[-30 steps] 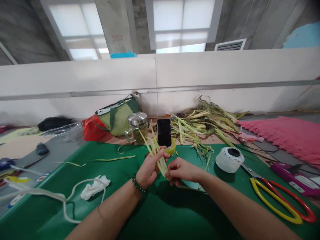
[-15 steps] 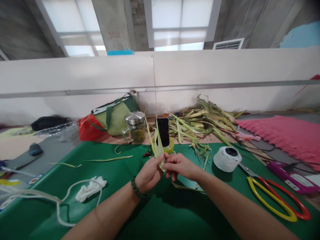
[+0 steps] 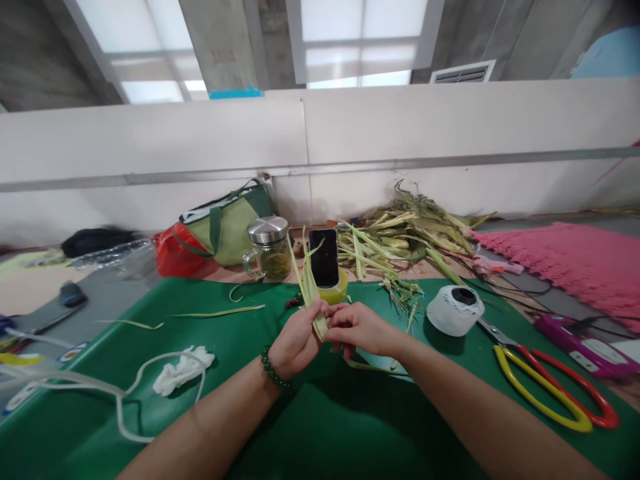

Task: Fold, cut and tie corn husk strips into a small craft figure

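Observation:
My left hand (image 3: 297, 340), with a green bead bracelet at the wrist, is closed around a small bundle of pale green leaf strips (image 3: 309, 287). The strips point up and away, their long thin tips spreading apart. My right hand (image 3: 363, 330) is pinched at the lower end of the same bundle, its fingertips against the left hand's. What lies between the right fingertips is partly hidden. Just behind the bundle, a dark phone (image 3: 324, 257) stands upright at a yellow ring-shaped object (image 3: 340, 288).
Large scissors (image 3: 545, 387) and a white roll (image 3: 455, 311) lie right on the green mat (image 3: 240, 360). Leaves and stalks (image 3: 410, 233) are heaped at the back. A glass jar mug (image 3: 273, 250) and green bag (image 3: 227, 223) stand back left. Crumpled tissue (image 3: 183, 372) and a white cord (image 3: 120, 393) lie left.
The leaf bundle has tilted slightly left, and one strip's tip now bends to the right. Both hands stay together at its lower end. The view has shifted slightly.

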{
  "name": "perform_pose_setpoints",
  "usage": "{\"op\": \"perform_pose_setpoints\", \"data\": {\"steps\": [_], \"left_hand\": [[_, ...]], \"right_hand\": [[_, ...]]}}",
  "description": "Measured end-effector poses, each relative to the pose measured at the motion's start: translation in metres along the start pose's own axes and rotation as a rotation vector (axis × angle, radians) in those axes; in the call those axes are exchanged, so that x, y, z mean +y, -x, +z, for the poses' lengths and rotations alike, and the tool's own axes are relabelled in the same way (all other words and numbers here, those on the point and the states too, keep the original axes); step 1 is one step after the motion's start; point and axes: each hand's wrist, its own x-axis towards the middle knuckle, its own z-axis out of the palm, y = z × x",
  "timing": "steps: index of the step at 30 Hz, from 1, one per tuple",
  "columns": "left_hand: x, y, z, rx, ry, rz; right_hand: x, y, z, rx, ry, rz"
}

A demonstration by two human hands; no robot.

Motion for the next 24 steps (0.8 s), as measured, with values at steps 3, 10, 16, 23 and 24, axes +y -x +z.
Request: {"op": "perform_pose_setpoints", "data": {"steps": [3, 10, 16, 23, 24], "left_hand": [[0.007, 0.001, 0.003, 0.071, 0.117, 0.031], [0.012, 0.006, 0.008, 0.073, 0.112, 0.005], [0.010, 0.006, 0.012, 0.126, 0.124, 0.017], [0.008, 0.014, 0.013, 0.056, -0.082, -0.050], [0.007, 0.016, 0.014, 0.036, -0.151, -0.104]], "right_hand": [[0.000, 0.003, -0.002, 0.208, 0.150, -0.200], [0.001, 0.007, -0.001, 0.213, 0.533, -0.507], [0.000, 0.009, 0.001, 0.189, 0.635, -0.589], [-0.010, 0.010, -0.006, 0.463, 0.269, -0.343], [-0.011, 0.009, -0.008, 0.419, 0.176, -0.291]]}}
